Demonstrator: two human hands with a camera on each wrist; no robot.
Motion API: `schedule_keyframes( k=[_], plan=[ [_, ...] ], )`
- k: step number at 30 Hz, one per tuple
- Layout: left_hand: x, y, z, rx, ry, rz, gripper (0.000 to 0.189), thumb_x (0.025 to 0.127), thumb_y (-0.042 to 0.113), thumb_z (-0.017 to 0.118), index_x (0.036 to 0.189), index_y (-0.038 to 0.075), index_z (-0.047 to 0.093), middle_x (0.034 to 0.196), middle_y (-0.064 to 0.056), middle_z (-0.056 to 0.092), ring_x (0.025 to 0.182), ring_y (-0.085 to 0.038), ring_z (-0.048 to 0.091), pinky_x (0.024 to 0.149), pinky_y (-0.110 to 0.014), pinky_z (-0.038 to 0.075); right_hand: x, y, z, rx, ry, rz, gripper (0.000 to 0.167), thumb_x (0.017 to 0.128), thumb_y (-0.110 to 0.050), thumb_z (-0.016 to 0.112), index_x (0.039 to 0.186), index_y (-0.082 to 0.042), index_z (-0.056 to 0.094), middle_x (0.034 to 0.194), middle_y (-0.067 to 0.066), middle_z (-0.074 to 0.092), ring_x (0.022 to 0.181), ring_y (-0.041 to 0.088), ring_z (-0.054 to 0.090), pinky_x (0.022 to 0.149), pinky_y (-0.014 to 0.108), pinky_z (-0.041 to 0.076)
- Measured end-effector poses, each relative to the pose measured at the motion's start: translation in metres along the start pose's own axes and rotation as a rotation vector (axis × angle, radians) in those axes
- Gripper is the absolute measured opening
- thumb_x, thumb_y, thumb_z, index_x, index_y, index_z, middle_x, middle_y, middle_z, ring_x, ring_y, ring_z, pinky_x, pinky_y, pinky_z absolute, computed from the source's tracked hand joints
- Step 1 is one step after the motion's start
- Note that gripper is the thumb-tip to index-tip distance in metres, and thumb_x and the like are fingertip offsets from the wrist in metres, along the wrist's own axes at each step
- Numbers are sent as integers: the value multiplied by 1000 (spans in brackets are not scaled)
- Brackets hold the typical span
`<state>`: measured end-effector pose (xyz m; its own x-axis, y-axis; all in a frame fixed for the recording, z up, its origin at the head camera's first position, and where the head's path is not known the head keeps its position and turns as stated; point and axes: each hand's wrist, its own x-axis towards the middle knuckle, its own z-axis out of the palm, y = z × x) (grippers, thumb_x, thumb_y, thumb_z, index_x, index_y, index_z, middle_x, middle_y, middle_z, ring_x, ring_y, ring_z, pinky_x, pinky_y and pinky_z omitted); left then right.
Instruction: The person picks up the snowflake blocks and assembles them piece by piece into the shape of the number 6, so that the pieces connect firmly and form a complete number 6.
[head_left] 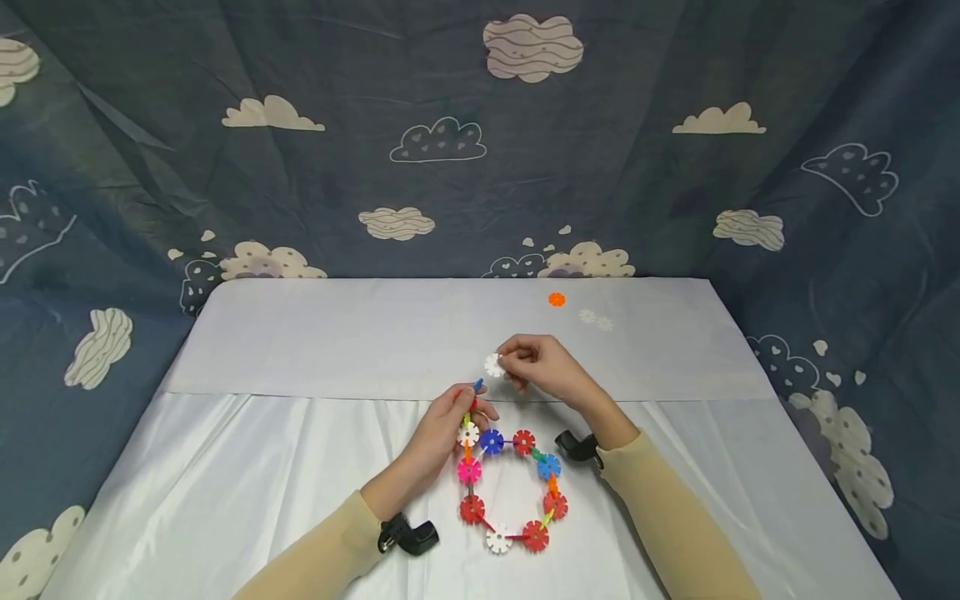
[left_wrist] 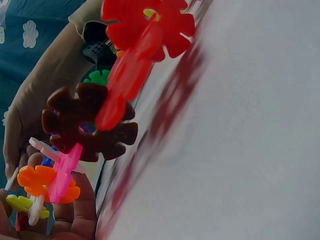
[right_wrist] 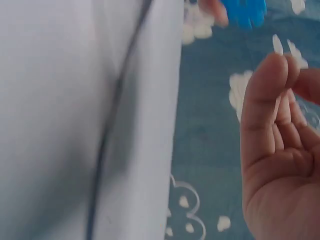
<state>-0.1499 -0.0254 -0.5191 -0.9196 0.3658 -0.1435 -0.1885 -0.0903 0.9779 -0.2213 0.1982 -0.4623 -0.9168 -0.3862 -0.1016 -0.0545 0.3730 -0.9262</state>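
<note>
My right hand pinches a white notched plastic disc between thumb and fingertips, its edge showing as a thin sliver in the right wrist view. Just below and to the left, my left hand grips one end of a chain of interlocked snowflake discs. A blue disc sticks up edge-on from that grip, a short gap from the white one. The chain curves round in a loop of red, white, pink, blue and other colours. In the left wrist view a brown disc and a red disc loom close.
Farther back on the white-covered table lie an orange disc and two pale discs. Dark cloud-print cloth surrounds the table's back and sides. Each wrist wears a black camera.
</note>
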Motion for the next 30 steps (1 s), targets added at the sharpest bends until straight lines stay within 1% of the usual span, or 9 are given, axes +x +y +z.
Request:
schedule_keyframes(
  k=[3,6,9,12,16,20,22,26,30],
  plan=[
    [0,0,0,-3,-1,-4,50,116,40,40,137,-4,54,105,3,77,91,-13,68,112,-33,45,1,1,14,14,11,8,20,103,-15,68,115,1,72,80,22,67,62,15,60,60,30,56],
    [0,-1,0,-4,-2,-4,48,116,38,41,138,-3,54,107,1,76,90,-13,68,105,-26,47,1,4,18,10,18,18,21,102,-15,68,114,1,72,80,25,68,61,14,60,59,28,55],
    [0,0,0,-4,0,-4,47,116,38,43,140,-1,54,109,-1,77,91,-13,68,106,-26,47,1,4,16,-13,8,20,19,101,-15,67,113,0,72,80,25,69,61,15,61,59,29,55],
    [0,1,0,2,3,-2,47,116,38,43,142,0,53,110,-2,77,91,-13,69,113,-31,45,2,2,14,-44,-18,18,18,101,-16,68,111,-2,72,77,19,68,61,17,60,59,29,53],
    [0,1,-1,2,3,-1,48,115,39,44,142,0,54,111,-4,77,91,-12,69,120,-39,40,2,2,13,-60,-47,15,18,101,-18,69,109,-3,73,78,21,68,60,17,59,57,30,51],
    [0,0,-1,11,0,1,48,115,39,44,140,-1,55,114,-7,78,90,-11,69,116,-34,42,1,1,15,-59,-52,0,16,102,-17,69,108,-3,74,81,27,69,60,16,59,56,31,51],
    [0,-1,-1,20,2,6,46,115,38,44,137,0,55,116,-8,78,90,-11,68,110,-29,45,1,1,16,-54,-58,-7,15,103,-16,69,106,-3,74,79,24,69,60,16,60,56,30,50],
    [-1,-2,-1,21,6,10,40,116,37,44,131,2,57,117,-8,79,90,-11,67,99,-25,50,1,3,18,-47,-90,-17,14,104,-14,67,105,-2,73,74,9,69,60,16,60,55,28,49],
    [-1,-2,-1,11,-8,-2,36,116,34,44,128,4,58,114,-6,80,90,-11,67,94,-25,52,0,3,18,-72,-108,-16,14,104,-15,66,106,-3,73,73,3,68,60,17,61,55,28,49]
  ],
)
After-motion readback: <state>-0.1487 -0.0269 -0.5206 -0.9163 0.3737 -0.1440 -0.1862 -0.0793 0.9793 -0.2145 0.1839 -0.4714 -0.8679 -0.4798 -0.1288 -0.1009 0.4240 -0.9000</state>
